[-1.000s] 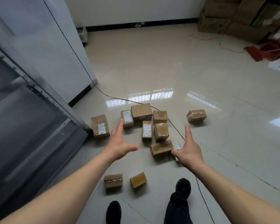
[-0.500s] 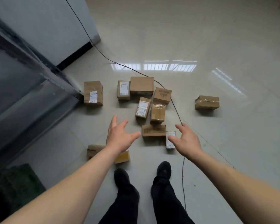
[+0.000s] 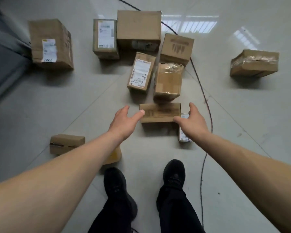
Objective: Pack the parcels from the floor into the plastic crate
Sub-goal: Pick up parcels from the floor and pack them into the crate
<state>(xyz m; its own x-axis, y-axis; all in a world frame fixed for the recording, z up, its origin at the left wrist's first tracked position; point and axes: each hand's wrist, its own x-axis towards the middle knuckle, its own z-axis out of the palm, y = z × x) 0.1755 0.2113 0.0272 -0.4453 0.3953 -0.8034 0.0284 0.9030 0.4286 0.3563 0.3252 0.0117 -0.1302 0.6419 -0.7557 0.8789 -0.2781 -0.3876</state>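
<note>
Since half a second ago: both hands lowered and spread to either side of the flat box (image 3: 160,112); parcels larger in frame, camera nearer the floor (image 3: 242,132).

Large box (image 3: 139,29): top centre, flaps closed, contents not visible. Labelled box (image 3: 49,43): far left, white label on top, standing apart from the rest. Crumpled box (image 3: 254,63): far right, taped, well apart from the cluster. Printed box (image 3: 177,47): just right of the large box, tilted. Tall box (image 3: 105,37): touching the large box's left side, label facing up. Taped box (image 3: 169,80): centre, shiny tape across the top. Slim box (image 3: 140,72): just left of the taped box, white label up. Flat box: nearest the feet, lying between the hands. Small box (image 3: 66,143): lower left, beside the left forearm. Yellow box (image 3: 113,157): mostly hidden under the left forearm. White packet (image 3: 183,135): just right of the flat box, partly under the right hand.

Left hand (image 3: 124,122): fingers extended and spread, thumb tip at the flat box's left end, contact uncertain. Right hand (image 3: 191,121): fingers extended, at the box's right end, nothing grasped. Cable (image 3: 206,101): running across the floor, right of the cluster. Shoes (image 3: 174,172): black, bottom centre. All boxes closed; crate outside the view.
</note>
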